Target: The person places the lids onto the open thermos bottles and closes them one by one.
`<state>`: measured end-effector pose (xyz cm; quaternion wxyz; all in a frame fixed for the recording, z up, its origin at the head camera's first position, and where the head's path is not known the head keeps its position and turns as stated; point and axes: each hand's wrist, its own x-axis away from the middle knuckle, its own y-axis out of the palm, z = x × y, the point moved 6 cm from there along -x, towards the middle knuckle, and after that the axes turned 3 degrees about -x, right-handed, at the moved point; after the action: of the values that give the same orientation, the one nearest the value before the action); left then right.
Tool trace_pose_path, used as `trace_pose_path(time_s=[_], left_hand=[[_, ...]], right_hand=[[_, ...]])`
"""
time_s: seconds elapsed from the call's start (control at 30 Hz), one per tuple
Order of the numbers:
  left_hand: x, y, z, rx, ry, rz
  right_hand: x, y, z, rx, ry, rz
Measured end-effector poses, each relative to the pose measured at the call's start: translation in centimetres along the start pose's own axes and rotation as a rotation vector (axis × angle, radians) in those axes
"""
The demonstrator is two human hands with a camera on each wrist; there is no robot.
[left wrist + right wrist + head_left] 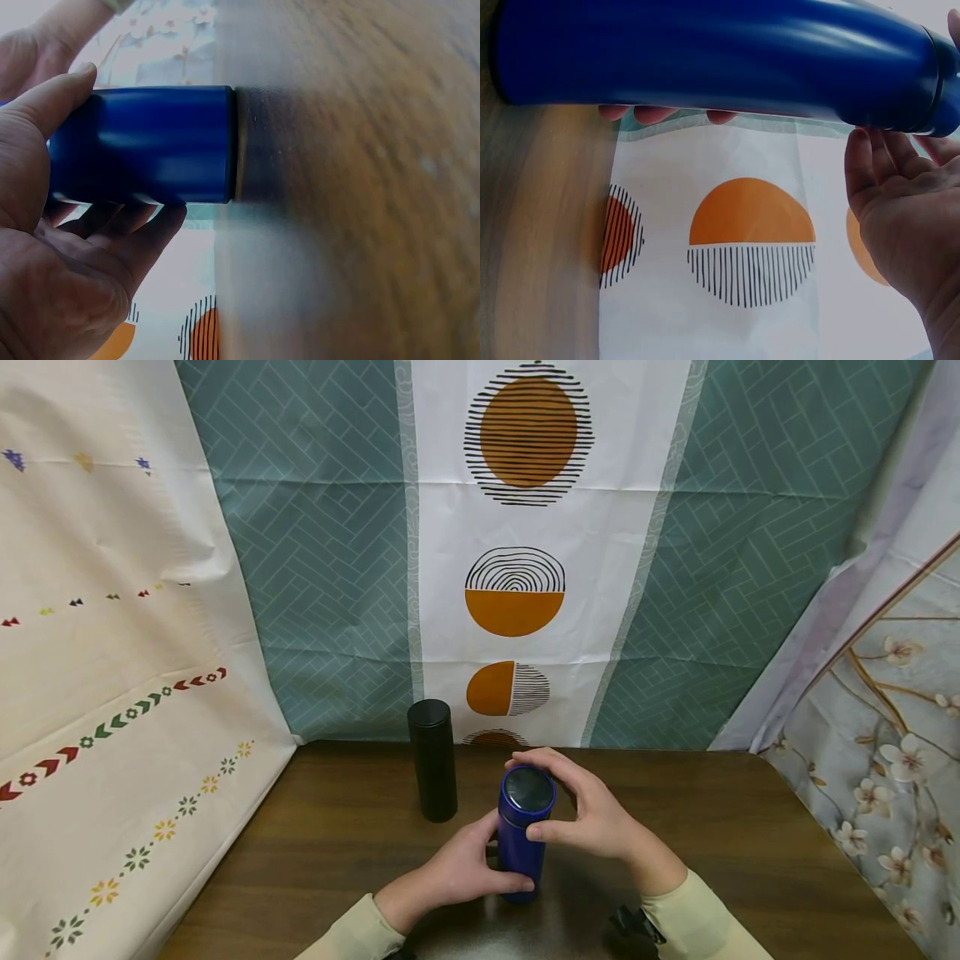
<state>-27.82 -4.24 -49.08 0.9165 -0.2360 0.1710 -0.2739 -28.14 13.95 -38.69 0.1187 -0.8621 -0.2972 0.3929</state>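
Note:
A blue thermos flask (521, 852) with a dark, glossy top stands upright on the brown wooden table in front of me. My left hand (468, 862) grips its body from the left, thumb across the near side; in the left wrist view, fingers wrap the far side of the blue flask (161, 146), its base at the tabletop. My right hand (592, 814) holds the flask's lid (528, 792), with thumb in front and fingers curled behind. The right wrist view shows that hand's fingertips (861, 146) at the seam below the lid.
A black flask (432, 760) stands upright behind and left of the blue one. Behind the wooden table (315, 852) hangs a green and white cloth (330, 568) with orange circles. A cream cloth (135, 693) borders the left side, a floral one (892, 793) the right.

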Motion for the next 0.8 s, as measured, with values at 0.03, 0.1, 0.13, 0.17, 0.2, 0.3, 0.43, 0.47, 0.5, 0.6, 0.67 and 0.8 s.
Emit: trace_pose_path(time_s=[0.03,0.1,0.13,0.17,0.2,0.3,0.43,0.47,0.5,0.6,0.67,0.8], left_hand=[[0.00,0.00,-0.01,0.001,-0.001,0.001],[-0.03,0.01,-0.02,0.001,0.000,0.001],[-0.04,0.01,-0.02,0.002,0.002,0.000],[-0.06,0.02,-0.02,0.003,0.002,-0.001],[-0.08,0.03,-0.02,0.006,0.002,-0.002],[-0.07,0.05,-0.04,0.007,0.001,-0.005],[-0.04,0.06,-0.09,0.007,-0.002,-0.007],[-0.02,0.06,-0.10,0.008,-0.003,-0.007],[-0.01,0.07,-0.10,0.010,-0.003,-0.007],[0.04,0.08,-0.12,0.010,-0.005,-0.006],[0.03,0.08,-0.12,0.009,-0.003,-0.003],[0.00,0.08,-0.11,0.008,0.004,0.000]], right_hand=[[0.00,0.01,-0.03,0.001,-0.002,-0.002],[0.00,0.04,-0.12,0.008,-0.006,-0.003],[0.00,0.04,-0.18,0.010,-0.006,-0.002],[0.01,0.03,-0.22,0.013,-0.004,0.002],[0.02,0.03,-0.25,0.016,0.002,0.006],[0.01,-0.01,-0.25,0.023,0.032,0.021],[-0.02,-0.05,-0.15,0.027,0.062,0.037],[-0.02,-0.05,-0.16,0.028,0.063,0.041],[-0.03,-0.06,-0.16,0.027,0.063,0.044],[-0.04,-0.14,-0.21,0.032,0.063,0.057],[-0.03,-0.24,-0.15,0.035,0.065,0.066],[0.02,-0.40,0.05,0.042,0.070,0.079]])
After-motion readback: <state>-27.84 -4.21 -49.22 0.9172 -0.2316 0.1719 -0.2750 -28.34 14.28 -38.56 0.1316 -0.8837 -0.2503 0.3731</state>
